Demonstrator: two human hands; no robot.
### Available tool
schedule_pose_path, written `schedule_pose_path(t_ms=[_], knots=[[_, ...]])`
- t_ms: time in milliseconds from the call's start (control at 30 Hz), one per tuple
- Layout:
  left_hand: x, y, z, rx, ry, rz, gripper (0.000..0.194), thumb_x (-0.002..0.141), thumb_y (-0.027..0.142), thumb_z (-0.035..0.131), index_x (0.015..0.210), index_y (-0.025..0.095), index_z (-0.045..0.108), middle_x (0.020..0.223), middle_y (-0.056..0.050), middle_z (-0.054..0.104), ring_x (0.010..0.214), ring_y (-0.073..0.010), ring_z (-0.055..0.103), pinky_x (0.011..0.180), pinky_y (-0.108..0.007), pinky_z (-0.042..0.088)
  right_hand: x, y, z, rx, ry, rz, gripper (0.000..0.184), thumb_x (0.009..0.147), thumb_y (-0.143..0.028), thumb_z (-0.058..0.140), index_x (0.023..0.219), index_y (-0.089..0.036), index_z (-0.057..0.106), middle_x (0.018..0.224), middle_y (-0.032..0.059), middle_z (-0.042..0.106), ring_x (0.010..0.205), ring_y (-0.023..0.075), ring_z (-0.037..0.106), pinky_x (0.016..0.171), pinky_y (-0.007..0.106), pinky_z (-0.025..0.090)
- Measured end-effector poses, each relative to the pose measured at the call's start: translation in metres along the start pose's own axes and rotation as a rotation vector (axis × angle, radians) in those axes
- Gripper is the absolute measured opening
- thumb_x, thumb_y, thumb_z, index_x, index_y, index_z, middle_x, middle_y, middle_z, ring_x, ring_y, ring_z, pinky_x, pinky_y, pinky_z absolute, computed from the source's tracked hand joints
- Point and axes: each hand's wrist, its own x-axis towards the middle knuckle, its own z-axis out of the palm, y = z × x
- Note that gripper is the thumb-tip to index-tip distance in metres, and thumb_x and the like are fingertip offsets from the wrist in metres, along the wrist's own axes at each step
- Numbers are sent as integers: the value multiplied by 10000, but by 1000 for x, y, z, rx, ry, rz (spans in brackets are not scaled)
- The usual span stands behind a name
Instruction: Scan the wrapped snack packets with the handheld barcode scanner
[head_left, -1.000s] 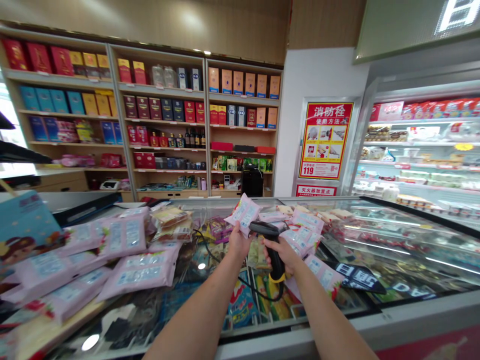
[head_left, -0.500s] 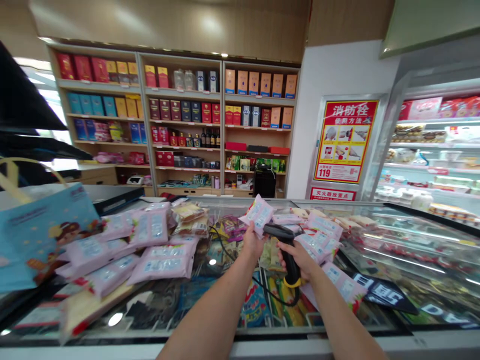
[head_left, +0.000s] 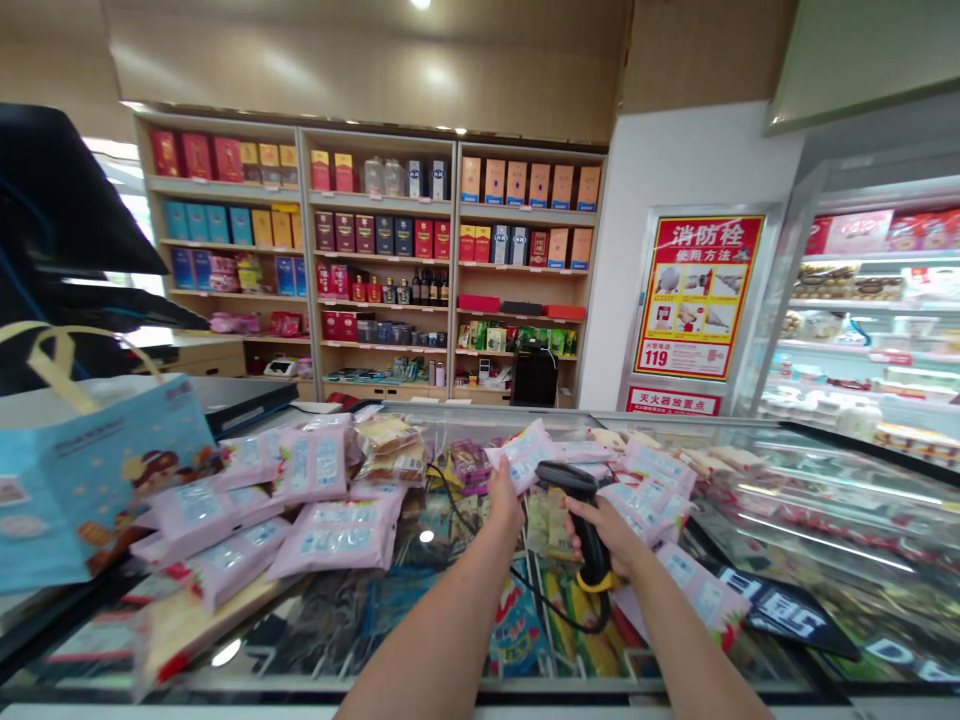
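The left hand (head_left: pixel 507 498) is clamped on a pink packet (head_left: pixel 525 452), the thumb pressed on the face turned to the camera. The packet is held up, tilted, over the middle of the glass-topped freezer (head_left: pixel 442 655). The right hand (head_left: pixel 607 530) is wrapped around the grip of a black scanner (head_left: pixel 595 550) with a yellow band low on its handle. The two hands are near each other but apart, and the scanner's head is just beside the packet, on its right. A black cable (head_left: pixel 536 592) loops from the foot of the scanner and runs left over the glass.

On the left of the freezer lies a heap of similar packets (head_left: pixel 341 535), overlapping one another, with clear bags of pale food (head_left: pixel 390 450) beside its far right side. More packets (head_left: pixel 652 505) lie on the right, just beyond the right hand and partly behind its forearm. A dark sign (head_left: pixel 787 608) with white lettering lies farther right.

A blue gift bag (head_left: pixel 112 480) with yellow handles stands at the far left, near the heap. Through the glass show colourful packages (head_left: pixel 517 625), which look like frozen food, though reflections blur them. Beyond the freezer, shelves (head_left: pixel 379 262) hold boxes and bottles; to their right are a red and yellow poster (head_left: pixel 699 297) and a lit fridge (head_left: pixel 862 300).
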Motion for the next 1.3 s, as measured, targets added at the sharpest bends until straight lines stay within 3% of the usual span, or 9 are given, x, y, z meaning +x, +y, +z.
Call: schedule_pose_path(t_ms=[100, 200, 267, 333, 467, 567, 700, 833, 1300], knots=[[2, 8, -4, 489, -48, 166, 192, 801, 163, 627, 991, 138, 638, 995, -120, 723, 893, -217, 691, 773, -289, 511, 0, -1, -1, 10, 9, 6, 406, 630, -473, 792, 790, -180, 560, 512, -51, 558, 384, 92, 487, 378, 222, 427], [0, 21, -5, 1023, -145, 350, 444, 672, 60, 691, 1101, 154, 626, 1019, -112, 720, 999, -249, 666, 848, -295, 482, 0, -2, -3, 27, 17, 8, 428, 608, -491, 804, 767, -177, 561, 513, -50, 557, 388, 91, 486, 386, 225, 425], [-2, 29, -4, 1219, -194, 412, 603, 635, 66, 721, 1209, 193, 586, 1022, -93, 721, 1006, -257, 662, 862, -303, 472, 0, -1, -5, 32, 23, -4, 447, 594, -507, 810, 759, -175, 561, 510, -48, 558, 389, 90, 485, 387, 225, 419], [-4, 34, -2, 1266, -227, 447, 550, 633, 135, 760, 1156, 231, 616, 961, -70, 722, 961, -263, 667, 855, -318, 471, 1, 1, -8, 33, 27, -11, 455, 595, -523, 807, 756, -175, 561, 505, -46, 557, 389, 92, 486, 390, 227, 417], [-2, 38, 0, 1205, -328, 473, 252, 542, 171, 825, 722, 246, 665, 705, -27, 666, 844, -278, 669, 798, -329, 478, 7, 7, -13, 37, 8, -13, 440, 635, -541, 783, 760, -178, 569, 501, -38, 567, 384, 97, 494, 398, 232, 426], [7, 40, -2, 1136, -317, 427, 261, 458, 63, 800, 513, 223, 602, 537, -8, 572, 807, -291, 664, 771, -335, 481, 10, 9, -16, 42, 4, -3, 435, 647, -542, 775, 768, -177, 572, 502, -33, 574, 377, 101, 498, 395, 234, 430], [21, 39, -5, 656, -107, 391, 182, 503, 91, 760, 639, 181, 680, 570, 1, 601, 720, -228, 643, 697, -321, 501, 8, 7, -14, 55, 9, -13, 443, 632, -537, 786, 764, -178, 563, 504, -32, 576, 379, 103, 502, 395, 237, 433], [26, 32, -7, 217, -38, 234, 313, 542, 183, 792, 837, 136, 698, 649, -8, 642, 564, -142, 588, 572, -288, 493, 3, 2, -7, 54, 32, -6, 468, 582, -523, 813, 762, -178, 553, 504, -39, 564, 377, 94, 485, 386, 233, 423], [21, 38, -31, 71, 64, 249, 324, 541, 197, 798, 840, 122, 701, 643, 5, 626, 520, -103, 543, 526, -241, 446, 11, -5, 22, -82, -65, 33, 372, 649, -452, 774, 702, -175, 530, 498, -38, 562, 365, 86, 489, 367, 216, 416]])
